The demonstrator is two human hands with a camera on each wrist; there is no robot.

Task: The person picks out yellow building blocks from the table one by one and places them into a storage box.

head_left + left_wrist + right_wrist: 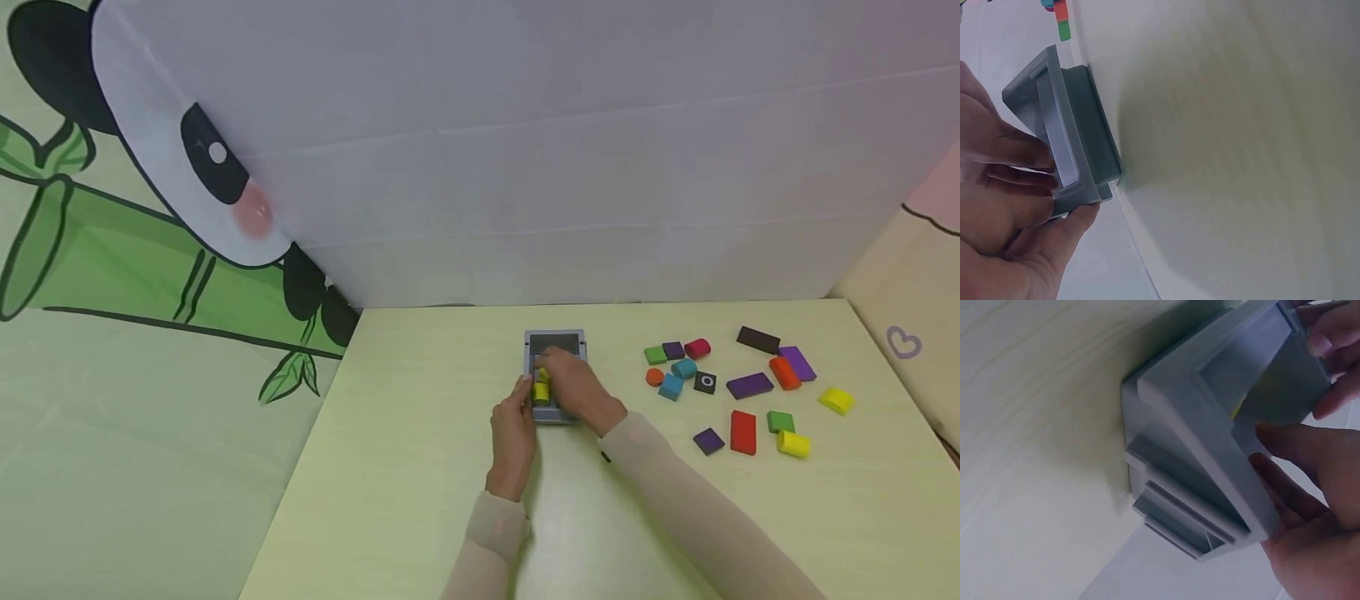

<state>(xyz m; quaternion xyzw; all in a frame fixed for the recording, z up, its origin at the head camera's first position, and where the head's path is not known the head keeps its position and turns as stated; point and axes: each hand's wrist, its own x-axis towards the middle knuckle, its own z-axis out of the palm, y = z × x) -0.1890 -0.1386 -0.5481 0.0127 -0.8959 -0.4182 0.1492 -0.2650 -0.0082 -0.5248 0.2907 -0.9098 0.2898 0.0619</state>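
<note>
A grey rectangular box (555, 417) with a raised rim stands on the table, a yellow cylinder-shaped block (542, 394) inside it and a smaller yellow piece just behind. My left hand (513, 433) grips the box's left edge, thumb against its rim in the left wrist view. Across the box reaches my right hand (576, 385), fingers bent down into its opening close to the yellow pieces. In the right wrist view, the right thumb (1279, 439) and a finger lie near each other at the rim. Whether they pinch anything is hidden.
Loose coloured blocks are scattered to the right: a red block (743, 432), a purple block (750, 385), a black block (758, 339), a yellow cylinder (793, 443) and several others. A cloth with a panda print (525, 167) hangs behind the table's back edge.
</note>
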